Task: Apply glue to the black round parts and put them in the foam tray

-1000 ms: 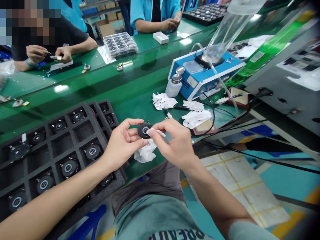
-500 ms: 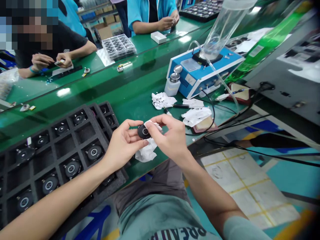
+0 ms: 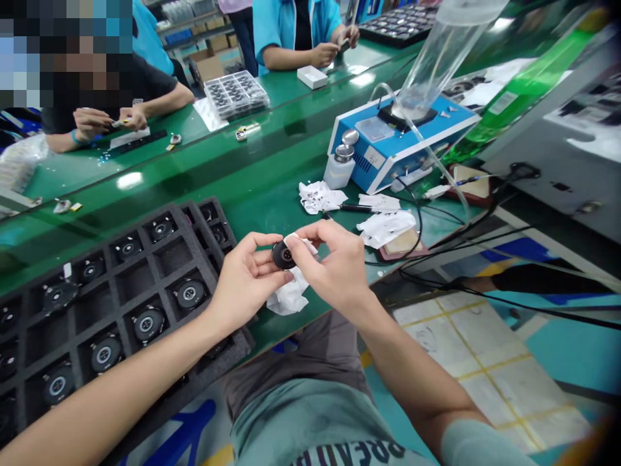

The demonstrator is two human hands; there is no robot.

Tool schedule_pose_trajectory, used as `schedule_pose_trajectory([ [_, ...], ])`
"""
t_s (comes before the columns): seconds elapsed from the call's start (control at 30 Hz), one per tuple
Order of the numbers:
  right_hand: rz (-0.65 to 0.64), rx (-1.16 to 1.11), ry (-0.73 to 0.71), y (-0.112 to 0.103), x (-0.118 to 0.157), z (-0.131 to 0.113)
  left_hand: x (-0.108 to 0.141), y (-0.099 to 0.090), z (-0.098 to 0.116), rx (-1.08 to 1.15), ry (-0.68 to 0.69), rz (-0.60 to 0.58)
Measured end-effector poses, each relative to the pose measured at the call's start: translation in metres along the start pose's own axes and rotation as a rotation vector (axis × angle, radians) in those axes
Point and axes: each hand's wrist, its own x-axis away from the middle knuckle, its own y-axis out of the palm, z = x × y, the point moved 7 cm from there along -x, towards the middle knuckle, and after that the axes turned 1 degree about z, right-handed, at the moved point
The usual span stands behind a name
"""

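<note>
Between my two hands is a round black smartwatch body (image 3: 282, 256), its sensor side turned towards me. My left hand (image 3: 245, 275) grips it by the rim with thumb and fingers. Pinched in my right hand (image 3: 334, 265) is a white wipe (image 3: 292, 239), pressed against the watch body's edge and face. Below my fingers, a crumpled white tissue (image 3: 290, 299) lies on the bench; whether it joins the wipe I cannot tell. Left of my hands, a black foam tray (image 3: 130, 279) holds several similar watch bodies in its square pockets.
A blue machine (image 3: 383, 152) with a clear tube stands behind, beside a pump bottle (image 3: 339, 169). Stained wipes (image 3: 320, 196), a black pen-like tool (image 3: 356, 208) and a sponge pad (image 3: 400, 244) lie right, among cables. Two co-workers sit across the green bench (image 3: 272, 155).
The whole view has shifted slightly, so things sit a little further right. My hands keep the same hold on the watch body and wipe. The far co-worker's hands have moved.
</note>
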Motion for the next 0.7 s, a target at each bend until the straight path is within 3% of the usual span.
schedule_pose_trajectory([
  [0.17,-0.138,-0.023,0.048,-0.005,0.019,0.007,-0.001,-0.005,0.001,0.052,0.033,0.038],
  [0.33,-0.057,-0.059,0.144,-0.027,0.020,0.022,-0.002,-0.006,0.001,0.048,0.022,0.056],
  [0.7,-0.201,-0.015,-0.190,-0.015,-0.005,0.005,-0.003,-0.004,-0.003,0.081,-0.024,0.032],
])
